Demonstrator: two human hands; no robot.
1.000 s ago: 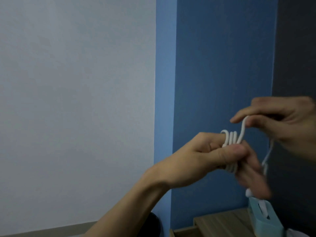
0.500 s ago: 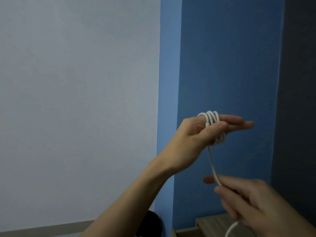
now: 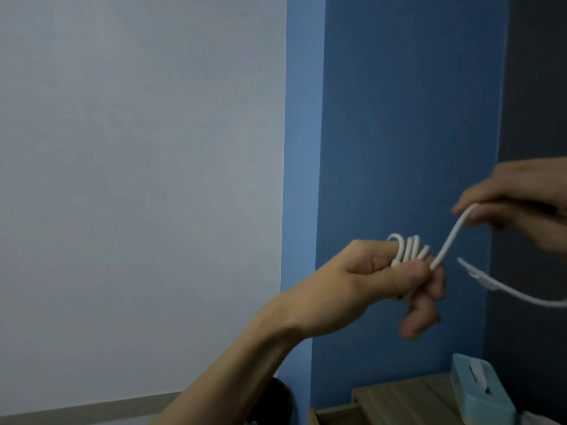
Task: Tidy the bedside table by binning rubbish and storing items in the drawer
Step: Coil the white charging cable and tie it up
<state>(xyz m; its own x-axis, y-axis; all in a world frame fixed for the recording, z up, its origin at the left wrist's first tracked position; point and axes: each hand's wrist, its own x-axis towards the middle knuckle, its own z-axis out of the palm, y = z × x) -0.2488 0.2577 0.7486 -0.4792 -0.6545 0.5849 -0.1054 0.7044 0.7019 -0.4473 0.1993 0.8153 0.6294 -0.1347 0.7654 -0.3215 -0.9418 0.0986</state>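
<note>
In front of the blue wall panel (image 3: pixel 408 118), the left hand (image 3: pixel 368 280) is raised with a white charging cable (image 3: pixel 451 240) wound in several loops around its fingers, the thumb closed down on the coil to pin it. One stretch of cable rises from the coil up and to the right into the right hand (image 3: pixel 518 204), whose thumb and forefinger are pinched shut on it near the frame's right edge. The free end, carrying a flat white connector (image 3: pixel 481 276) (blurred, type not legible), hangs below the right hand and trails off the right edge.

Compared with half a second ago, the right hand has moved from low in the view, beneath the left hand, to a position above and to the right of it. The cable stretch that then dropped down from the coil now runs upward. The left hand's fingers, then held out straight, are now curled in, with the lower two loosely bent.

At lower right, the wooden bedside table (image 3: pixel 399 400) shows its top, with a pale blue tissue box (image 3: pixel 478 397) standing on it against the wall. The cable is held clear of the table, well above it. A dark rounded object (image 3: pixel 280 400) sits behind the left forearm, unidentifiable.
</note>
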